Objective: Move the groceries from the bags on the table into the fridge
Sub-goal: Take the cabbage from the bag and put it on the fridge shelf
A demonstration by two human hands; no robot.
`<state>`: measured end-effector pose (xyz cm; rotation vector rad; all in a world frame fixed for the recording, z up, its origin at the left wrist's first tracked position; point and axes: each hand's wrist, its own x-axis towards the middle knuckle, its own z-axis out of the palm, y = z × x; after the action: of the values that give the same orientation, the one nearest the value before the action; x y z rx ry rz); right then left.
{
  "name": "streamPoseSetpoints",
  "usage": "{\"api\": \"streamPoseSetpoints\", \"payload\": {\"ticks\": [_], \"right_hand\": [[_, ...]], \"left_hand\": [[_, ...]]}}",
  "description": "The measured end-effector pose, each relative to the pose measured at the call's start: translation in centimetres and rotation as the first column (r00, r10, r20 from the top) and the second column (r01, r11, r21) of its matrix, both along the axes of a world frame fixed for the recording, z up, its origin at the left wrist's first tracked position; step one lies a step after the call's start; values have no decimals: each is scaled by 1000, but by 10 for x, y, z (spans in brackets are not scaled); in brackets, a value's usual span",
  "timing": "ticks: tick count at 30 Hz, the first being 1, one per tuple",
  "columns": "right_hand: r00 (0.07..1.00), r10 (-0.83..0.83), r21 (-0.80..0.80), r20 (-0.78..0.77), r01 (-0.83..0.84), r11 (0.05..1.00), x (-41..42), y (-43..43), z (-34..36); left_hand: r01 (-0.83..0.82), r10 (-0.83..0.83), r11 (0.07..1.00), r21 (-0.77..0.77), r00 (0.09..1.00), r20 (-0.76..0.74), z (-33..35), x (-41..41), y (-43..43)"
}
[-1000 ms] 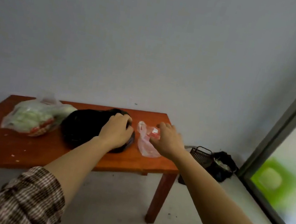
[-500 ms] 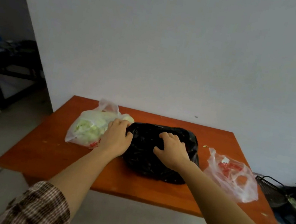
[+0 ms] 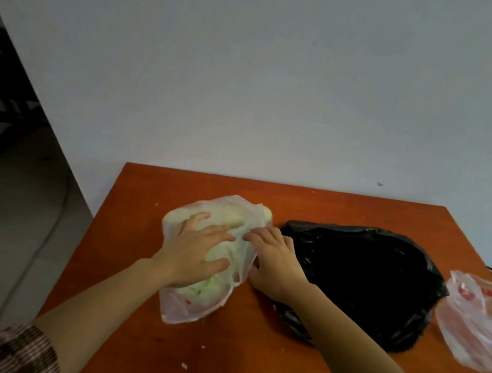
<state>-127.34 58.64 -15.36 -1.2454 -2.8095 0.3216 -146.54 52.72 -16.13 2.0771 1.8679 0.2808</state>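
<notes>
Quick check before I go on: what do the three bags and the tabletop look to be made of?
Clear bag under both hands: thin translucent plastic film, wrinkled, with pale green produce showing through. Black bag: thin opaque plastic, glossy highlights on its creases. Pinkish bag: thin see-through plastic, red contents visible inside. Table: probably wood or wood veneer with a smooth reddish-brown finish; grain is too blurred to confirm.

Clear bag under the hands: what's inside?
Through the clear bag, pale green leafy produce and a red patch near its bottom show. The left hand lies flat on top, the right hand at its handles, covering the middle.
</notes>
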Motion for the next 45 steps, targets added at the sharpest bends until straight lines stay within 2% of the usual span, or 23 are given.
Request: {"api": "streamPoseSetpoints", "payload": {"ticks": [3, 6, 9, 11, 14, 15, 18, 19, 21, 23, 27, 30, 35, 39, 41, 45], "right_hand": [[992, 58, 21, 115, -60, 998, -12, 2, -11], [972, 155, 6, 179, -159, 987, -11, 1, -16], [955, 261, -42, 140, -257, 965, -4, 2, -20], [961, 255, -80, 109, -247, 966, 4, 5, -17], [939, 158, -138, 304, -121, 983, 13, 13, -13], [940, 115, -162, 323, -65, 985, 15, 16, -15], [983, 24, -177, 182, 9, 984, 13, 20, -21], [983, 0, -162, 183, 31, 986, 9, 21, -22], [958, -121, -113, 261, 155, 981, 3, 27, -24], [903, -257, -57, 345, 294, 954, 1, 33, -31], [836, -385, -1, 392, 419, 908, -7, 49, -49], [835, -417, -18, 359, 453, 891, -23, 65, -55], [860, -483, -168, 167, 507, 845, -40, 82, -84], [887, -415, -324, 203, 461, 826, -35, 66, -113], [892, -401, -326, 206, 449, 832, -29, 50, -122], [895, -351, -276, 274, 423, 863, -29, 41, -126]], "left_hand": [[161, -159, 987, -3, 972, -172, -4, -19, 3], [211, -194, 975, 67, 959, -206, -5, -40, 4], [150, -130, 985, 87, 971, -203, -7, -60, 5], [87, -78, 996, 25, 965, -251, -11, -72, 3], [51, -81, 995, -90, 925, -371, -21, -86, -1], [49, -85, 993, -108, 927, -366, -25, -88, -3], [26, -61, 993, -117, 948, -312, -33, -87, -4], [10, -46, 993, -117, 951, -305, -34, -86, -3], [-34, 1, 992, -119, 963, -269, -36, -86, 0], [-110, 86, 982, -154, 984, -155, -40, -87, 4], [-122, 123, 974, -190, 992, -6, -50, -88, 16], [-143, 153, 960, -239, 988, 22, -58, -101, 32], [-136, 157, 946, -295, 987, 47, -85, -121, 61], [-86, 101, 943, -320, 994, 30, -97, -121, 45], [-62, 77, 942, -330, 996, 35, -109, -113, 17], [-133, 147, 934, -332, 989, 18, -136, -105, -12]]}}
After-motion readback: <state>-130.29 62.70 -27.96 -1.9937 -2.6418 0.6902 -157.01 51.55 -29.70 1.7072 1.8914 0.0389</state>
